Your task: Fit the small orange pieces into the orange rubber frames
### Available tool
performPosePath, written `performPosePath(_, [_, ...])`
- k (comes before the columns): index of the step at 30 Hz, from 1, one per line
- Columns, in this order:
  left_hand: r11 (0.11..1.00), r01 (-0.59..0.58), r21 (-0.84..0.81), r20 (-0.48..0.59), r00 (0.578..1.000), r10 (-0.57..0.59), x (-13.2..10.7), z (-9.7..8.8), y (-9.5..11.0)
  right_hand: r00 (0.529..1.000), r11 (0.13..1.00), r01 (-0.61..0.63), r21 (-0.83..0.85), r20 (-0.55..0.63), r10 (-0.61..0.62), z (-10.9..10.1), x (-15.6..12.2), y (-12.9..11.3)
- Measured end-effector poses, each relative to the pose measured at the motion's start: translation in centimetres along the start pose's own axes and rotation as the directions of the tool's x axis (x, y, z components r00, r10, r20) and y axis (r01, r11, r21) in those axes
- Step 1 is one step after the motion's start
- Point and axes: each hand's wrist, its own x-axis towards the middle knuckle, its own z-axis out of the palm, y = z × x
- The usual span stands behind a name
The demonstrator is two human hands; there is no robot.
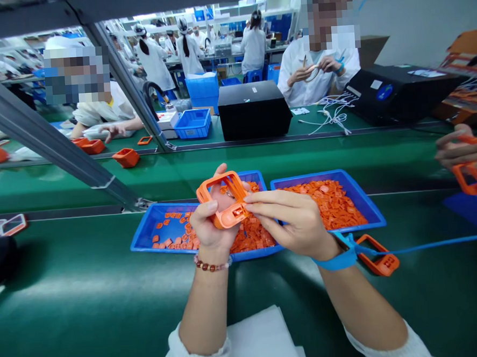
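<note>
Orange moulded frame (pixel 228 218) held above the blue tray (pixel 143 237), left hand (pixel 211 228) closed around it, right hand (pixel 289 221) pinching its edge; fingers hide part, inner detail unclear.

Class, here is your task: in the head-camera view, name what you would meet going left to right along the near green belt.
orange-rimmed frames → blue tray of orange pieces → second blue tray of orange pieces → blue tray at the right edge
</note>
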Motion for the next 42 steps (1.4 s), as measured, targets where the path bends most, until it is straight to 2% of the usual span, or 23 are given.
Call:
performPosePath(12, [0.988, 0.134, -0.077, 0.018, 0.991, -0.133, -0.3, 0.5, -0.8, 0.996, 0.994, 0.073, 0.08, -0.06, -0.068, 0.1, 0.0, 1.4])
performPosePath(18, [0.993, 0.112, -0.023, 0.021, 0.994, -0.112, -0.2, 0.7, -0.8, 0.993, 0.994, 0.101, 0.034, -0.056, -0.099, 0.2, -0.2, 1.2])
performPosePath(24, [0.989, 0.144, -0.011, 0.038, 0.989, -0.144, -0.1, 1.0, -0.7, 0.991, 0.991, 0.134, -0.03, 0.007, -0.134, -0.1, -0.3, 1.1])
performPosePath(29, [0.985, 0.167, -0.033, 0.042, 0.985, -0.165, -0.3, 1.0, -0.4, 0.987, 0.987, 0.151, -0.052, -0.05, -0.153, 0.5, -0.2, 0.6])
performPosePath(32, [0.985, 0.167, -0.031, 0.061, 0.984, -0.165, -0.5, 0.9, -0.3, 0.986, 0.993, 0.115, 0.02, -0.123, -0.112, 1.2, -0.4, 0.0])
performPosePath(35, [0.984, 0.167, -0.055, 0.115, 0.98, -0.16, -0.7, 0.9, -0.4, 0.981, 0.991, -0.01, 0.137, -0.191, 0.036, 1.7, -0.7, -0.7])
performPosePath(38, [0.981, 0.171, -0.088, 0.168, 0.974, -0.154, -0.9, 1.0, -0.4, 0.971, 0.963, -0.14, 0.231, -0.158, 0.179, 1.7, -0.9, -1.2])
performPosePath(42, [0.984, 0.156, -0.085, 0.193, 0.971, -0.138, -1.0, 0.9, -0.3, 0.976, 0.957, -0.127, 0.26, -0.137, 0.167, 1.7, -0.7, -1.5])
